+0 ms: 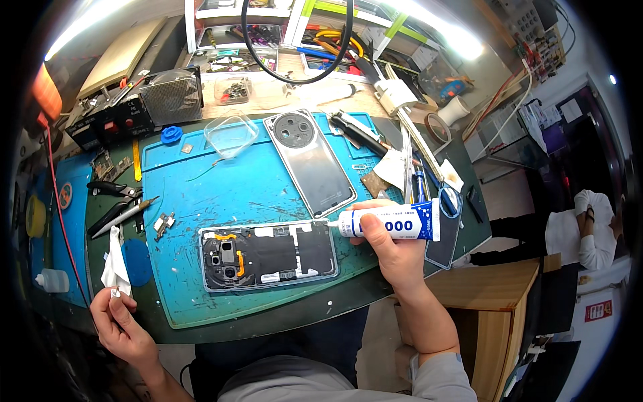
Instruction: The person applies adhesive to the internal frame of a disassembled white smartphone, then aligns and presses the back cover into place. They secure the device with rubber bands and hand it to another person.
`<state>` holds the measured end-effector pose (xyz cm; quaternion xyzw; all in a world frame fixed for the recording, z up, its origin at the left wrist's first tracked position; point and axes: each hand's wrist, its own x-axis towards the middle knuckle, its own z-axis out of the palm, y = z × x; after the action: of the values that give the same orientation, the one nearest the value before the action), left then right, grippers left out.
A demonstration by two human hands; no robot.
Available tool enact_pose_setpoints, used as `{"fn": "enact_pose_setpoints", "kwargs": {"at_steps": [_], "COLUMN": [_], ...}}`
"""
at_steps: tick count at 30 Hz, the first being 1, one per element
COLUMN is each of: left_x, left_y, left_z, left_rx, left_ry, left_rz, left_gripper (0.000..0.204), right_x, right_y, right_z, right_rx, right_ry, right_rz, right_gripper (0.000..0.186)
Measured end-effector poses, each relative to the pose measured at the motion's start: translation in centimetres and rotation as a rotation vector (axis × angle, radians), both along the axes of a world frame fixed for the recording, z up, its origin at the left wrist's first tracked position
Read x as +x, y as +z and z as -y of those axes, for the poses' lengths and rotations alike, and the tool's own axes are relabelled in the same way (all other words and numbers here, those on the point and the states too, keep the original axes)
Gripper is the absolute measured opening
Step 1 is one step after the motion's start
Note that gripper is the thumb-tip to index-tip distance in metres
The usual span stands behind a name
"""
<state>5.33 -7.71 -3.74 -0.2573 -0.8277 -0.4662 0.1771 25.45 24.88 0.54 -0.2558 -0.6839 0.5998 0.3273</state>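
My right hand (392,251) is wrapped round a white and blue glue tube (425,221), held level. Its thin nozzle points left, by the upper right corner of an opened phone (288,248). This phone lies on the blue work mat (181,208) with its dark inside, camera module and orange flex cables showing. Just behind it rests a detached phone back cover (315,164) with a round camera ring. At the lower left, my left hand (127,328) pinches a small white cap-like piece (115,293) near a crumpled white tissue (115,264).
Pliers (110,191) and a pen-like tool (130,216) lie left of the phone. A clear plastic box (231,136) stands at the mat's back. Several tools and a dark phone-sized panel (442,244) crowd the right side. Another person (569,231) is at the far right.
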Motion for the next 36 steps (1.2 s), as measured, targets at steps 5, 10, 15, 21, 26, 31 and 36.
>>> {"fn": "enact_pose_setpoints", "kwargs": {"at_steps": [5, 10, 15, 21, 26, 31, 36], "left_x": [0.0, 0.1, 0.1, 0.3, 0.5, 0.5, 0.4], "left_y": [0.0, 0.1, 0.1, 0.2, 1.3, 1.5, 1.6], "left_z": [-0.1, -0.1, -0.1, -0.1, -1.0, -1.0, -0.7], "left_rx": [0.006, 0.005, 0.011, 0.041, 0.033, 0.023, 0.016], "left_ry": [0.006, 0.004, 0.004, 0.013, -0.008, 0.011, -0.063], "left_rz": [0.003, 0.010, 0.015, 0.045, 0.060, 0.070, 0.047], "left_gripper": [0.018, 0.019, 0.018, 0.015, 0.014, 0.013, 0.013], "right_x": [0.1, 0.2, 0.3, 0.4, 3.1, 8.1, 23.7], "right_y": [0.1, 0.1, 0.2, -0.3, 1.4, 3.6, 1.7], "right_z": [0.0, 0.0, 0.1, -1.0, -5.3, -5.9, -4.5], "right_rx": [-0.010, -0.008, 0.020, -0.213, -1.259, -1.282, -0.675], "right_ry": [0.008, 0.007, 0.007, -0.104, 0.129, 0.160, -0.037], "right_rz": [0.004, 0.006, 0.043, -0.198, -0.842, -1.349, -1.302], "right_gripper": [0.023, 0.022, 0.023, 0.028, 0.036, 0.031, 0.033]}}
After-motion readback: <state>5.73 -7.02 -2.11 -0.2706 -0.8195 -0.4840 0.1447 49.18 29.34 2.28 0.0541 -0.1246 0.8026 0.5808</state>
